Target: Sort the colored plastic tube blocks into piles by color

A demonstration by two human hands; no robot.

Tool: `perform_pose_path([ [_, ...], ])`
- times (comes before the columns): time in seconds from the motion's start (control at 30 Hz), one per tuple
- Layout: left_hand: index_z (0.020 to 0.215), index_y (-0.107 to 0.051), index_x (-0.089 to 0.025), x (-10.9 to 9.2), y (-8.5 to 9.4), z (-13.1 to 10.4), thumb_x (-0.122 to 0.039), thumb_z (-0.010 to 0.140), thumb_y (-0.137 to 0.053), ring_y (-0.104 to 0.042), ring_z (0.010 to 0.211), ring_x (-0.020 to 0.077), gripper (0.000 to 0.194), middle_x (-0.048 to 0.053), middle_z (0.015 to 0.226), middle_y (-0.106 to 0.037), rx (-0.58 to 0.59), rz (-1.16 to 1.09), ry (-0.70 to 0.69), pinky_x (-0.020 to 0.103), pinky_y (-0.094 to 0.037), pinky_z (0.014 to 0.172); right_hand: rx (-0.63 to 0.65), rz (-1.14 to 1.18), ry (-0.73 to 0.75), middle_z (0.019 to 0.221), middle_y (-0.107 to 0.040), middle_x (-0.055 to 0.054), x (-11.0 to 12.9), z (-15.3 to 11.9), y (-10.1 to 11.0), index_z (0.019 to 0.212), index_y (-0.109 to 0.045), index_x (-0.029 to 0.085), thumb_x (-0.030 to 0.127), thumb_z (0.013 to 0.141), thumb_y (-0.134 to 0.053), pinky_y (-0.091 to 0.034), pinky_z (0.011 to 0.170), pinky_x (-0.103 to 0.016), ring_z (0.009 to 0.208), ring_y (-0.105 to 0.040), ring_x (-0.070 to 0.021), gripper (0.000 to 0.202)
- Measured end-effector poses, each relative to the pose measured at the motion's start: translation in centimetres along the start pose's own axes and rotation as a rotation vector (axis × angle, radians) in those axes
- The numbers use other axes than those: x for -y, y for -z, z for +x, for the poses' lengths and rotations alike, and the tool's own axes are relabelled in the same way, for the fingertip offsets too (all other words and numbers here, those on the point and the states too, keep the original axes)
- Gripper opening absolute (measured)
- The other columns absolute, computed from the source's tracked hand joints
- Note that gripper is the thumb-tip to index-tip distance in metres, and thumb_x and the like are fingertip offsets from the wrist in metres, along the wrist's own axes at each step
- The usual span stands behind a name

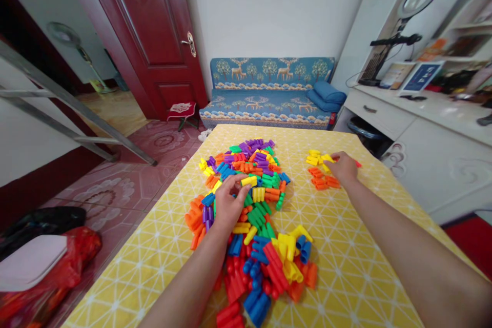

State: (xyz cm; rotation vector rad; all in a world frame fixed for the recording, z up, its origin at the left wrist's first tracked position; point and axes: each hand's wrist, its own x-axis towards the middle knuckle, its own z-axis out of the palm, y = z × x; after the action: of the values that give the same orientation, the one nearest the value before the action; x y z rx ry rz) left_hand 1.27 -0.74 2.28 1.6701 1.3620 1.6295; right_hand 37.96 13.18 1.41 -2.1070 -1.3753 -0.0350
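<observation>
My left hand (230, 202) is over the big heap of coloured plastic building pieces (265, 210), pinching a yellow building piece (249, 181) between thumb and fingers. Farther right on the table, my right hand (344, 168) has its fingertips closed on another yellow building piece (327, 158). Beside it lies a small group of yellow pieces (313, 157), with orange pieces (323, 180) just nearer to me. A red piece (357, 163) peeks out behind the right hand, mostly hidden. The heap mixes red, blue, green, purple, orange and yellow pieces, some tube-shaped and joined together.
A yellow patterned cloth (346, 266) covers the table. Behind it stands a blue sofa (269, 97). White drawers (384, 113) are at the right, a metal ladder (77, 113) at the left. Bags with a pale lid (31, 261) lie low at the left.
</observation>
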Motion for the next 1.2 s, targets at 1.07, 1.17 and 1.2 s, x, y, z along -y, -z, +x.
perform_pose_path([
  [1.07, 0.102, -0.07, -0.018, -1.7, 0.1, -0.7, -0.029, 0.086, -0.056, -0.056, 0.063, 0.0123, 0.024, 0.0, 0.068, -0.062, 0.236, 0.114, -0.088, 0.023, -0.045, 0.063, 0.893, 0.542, 0.61, 0.112, -0.061, -0.004, 7.1, -21.8, 7.5, 0.118, -0.064, 0.031, 0.023, 0.059, -0.079, -0.049, 0.084, -0.036, 0.099, -0.059, -0.0237, 0.061],
  [1.17, 0.104, -0.07, -0.018, -1.7, 0.1, -0.7, -0.029, 0.084, -0.058, -0.059, 0.068, 0.0132, 0.025, 0.001, 0.074, -0.065, 0.211, 0.093, -0.09, 0.024, -0.046, 0.067, 0.699, 0.674, 0.453, 0.109, -0.063, -0.005, 9.2, -23.2, 5.5, 0.112, -0.064, 0.024, 0.029, 0.071, -0.071, -0.049, 0.083, -0.036, 0.092, -0.061, -0.0208, 0.042],
  [1.2, 0.103, -0.07, -0.017, -1.8, 0.1, -0.7, -0.028, 0.084, -0.058, -0.059, 0.07, 0.0136, 0.025, 0.002, 0.076, -0.065, 0.196, 0.086, -0.094, 0.025, -0.047, 0.069, 0.643, 0.739, 0.397, 0.108, -0.064, -0.005, 9.7, -23.7, 5.0, 0.113, -0.061, 0.023, 0.031, 0.074, -0.068, -0.05, 0.081, -0.035, 0.09, -0.061, -0.0199, 0.04],
])
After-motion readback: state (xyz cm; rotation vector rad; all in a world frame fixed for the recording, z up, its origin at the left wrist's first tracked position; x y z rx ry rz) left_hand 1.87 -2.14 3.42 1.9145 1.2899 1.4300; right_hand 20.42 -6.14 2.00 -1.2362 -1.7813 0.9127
